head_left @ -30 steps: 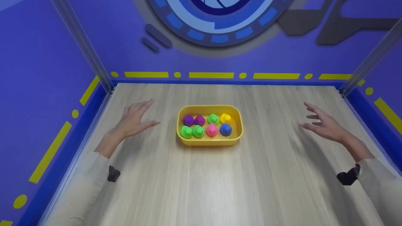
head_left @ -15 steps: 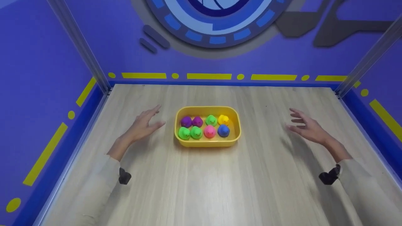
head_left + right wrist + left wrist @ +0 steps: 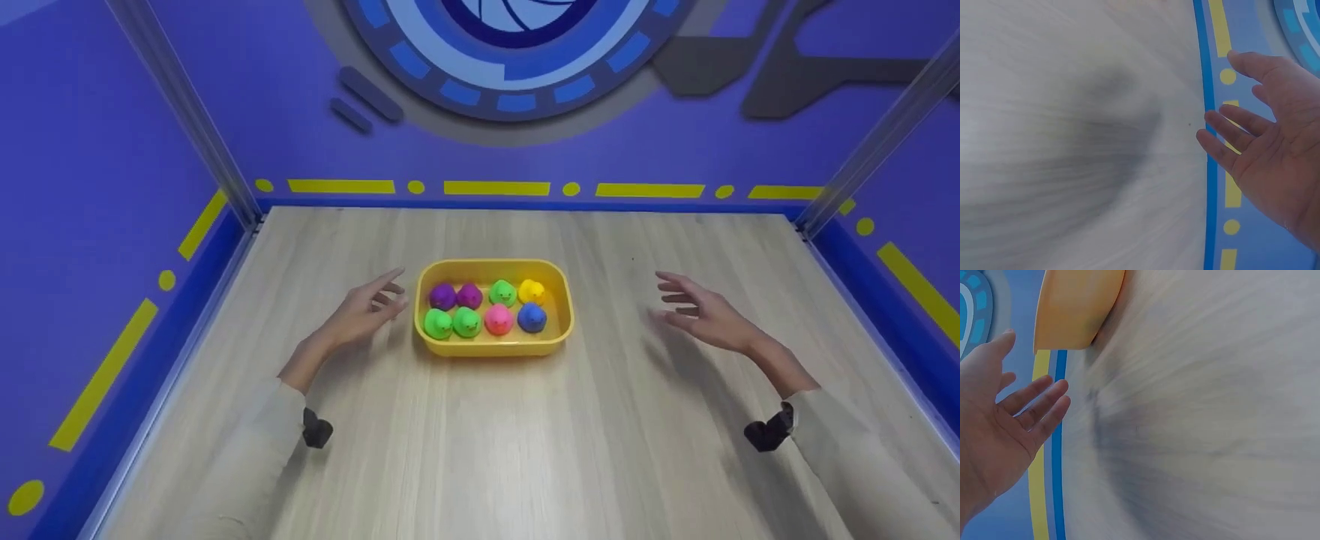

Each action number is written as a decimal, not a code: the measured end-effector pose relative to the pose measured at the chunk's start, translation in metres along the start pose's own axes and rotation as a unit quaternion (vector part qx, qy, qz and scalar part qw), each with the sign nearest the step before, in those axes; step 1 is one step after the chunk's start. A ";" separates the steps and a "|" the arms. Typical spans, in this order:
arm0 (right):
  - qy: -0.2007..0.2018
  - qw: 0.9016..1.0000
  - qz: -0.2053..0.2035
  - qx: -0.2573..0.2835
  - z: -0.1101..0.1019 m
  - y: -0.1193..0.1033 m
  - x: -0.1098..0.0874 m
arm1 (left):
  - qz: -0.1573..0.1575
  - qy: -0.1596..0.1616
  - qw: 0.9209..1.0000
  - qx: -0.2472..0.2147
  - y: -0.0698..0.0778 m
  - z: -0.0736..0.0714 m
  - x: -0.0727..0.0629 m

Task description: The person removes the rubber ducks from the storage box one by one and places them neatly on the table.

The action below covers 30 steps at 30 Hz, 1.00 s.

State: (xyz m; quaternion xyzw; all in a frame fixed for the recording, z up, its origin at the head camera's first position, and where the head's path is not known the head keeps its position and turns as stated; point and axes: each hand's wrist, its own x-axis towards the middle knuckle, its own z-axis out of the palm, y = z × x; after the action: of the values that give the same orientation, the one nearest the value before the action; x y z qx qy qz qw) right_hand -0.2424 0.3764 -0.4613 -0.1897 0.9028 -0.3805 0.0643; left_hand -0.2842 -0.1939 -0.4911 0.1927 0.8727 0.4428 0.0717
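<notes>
A yellow plastic tub (image 3: 495,349) with rounded corners stands mid-table. Small toy ducks lie inside in two rows: purple ones, several green ones, a yellow duck (image 3: 532,292), a pink duck (image 3: 499,319) and a blue duck (image 3: 532,318). Just off the tub's left end is my left hand (image 3: 360,311), holding nothing, fingers extended and apart from the tub. In the left wrist view the tub's wall (image 3: 1078,309) appears above the fingers. My right hand (image 3: 709,315) hovers over the table farther out on the right, its palm facing inward and its fingers loosely spread.
The wood-grain table (image 3: 495,450) is enclosed by blue panels, with a back wall (image 3: 517,161) and side walls at left and right. Metal posts (image 3: 199,124) rise at the back corners. Dark wrist cameras (image 3: 770,429) sit on both sleeves.
Both hands have moved inward toward the tub, the left one now close to its end. The tub and ducks keep their places on the table; the head view has shifted slightly.
</notes>
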 end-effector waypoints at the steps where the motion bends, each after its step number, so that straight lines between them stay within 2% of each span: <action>1: -0.001 1.000 -0.002 0.001 0.001 -0.001 0.001 | 0.000 -0.002 1.000 -0.005 0.001 0.001 0.000; 10: -0.011 1.000 -0.023 -0.006 0.010 -0.009 0.005 | -0.024 -0.026 0.999 -0.030 0.007 0.017 0.004; 14: -0.008 1.000 -0.026 -0.006 0.011 -0.012 0.006 | -0.021 -0.024 0.999 -0.030 0.006 0.021 0.004; 17: -0.010 1.000 -0.024 0.000 0.011 -0.013 0.007 | -0.025 -0.028 0.997 -0.068 0.005 0.024 0.004; 21: -0.014 1.000 -0.026 0.008 0.013 -0.014 0.008 | -0.043 -0.033 0.990 -0.130 0.004 0.026 0.004; 30: -0.019 0.999 -0.039 0.001 0.018 -0.019 0.019 | -0.062 -0.030 0.982 -0.176 0.002 0.030 0.005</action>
State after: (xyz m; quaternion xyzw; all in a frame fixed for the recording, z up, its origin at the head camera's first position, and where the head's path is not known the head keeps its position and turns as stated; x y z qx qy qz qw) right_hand -0.2492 0.3451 -0.4600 -0.2317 0.8930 -0.3800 0.0666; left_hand -0.2789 -0.1683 -0.5071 0.1361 0.7885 0.5785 0.1583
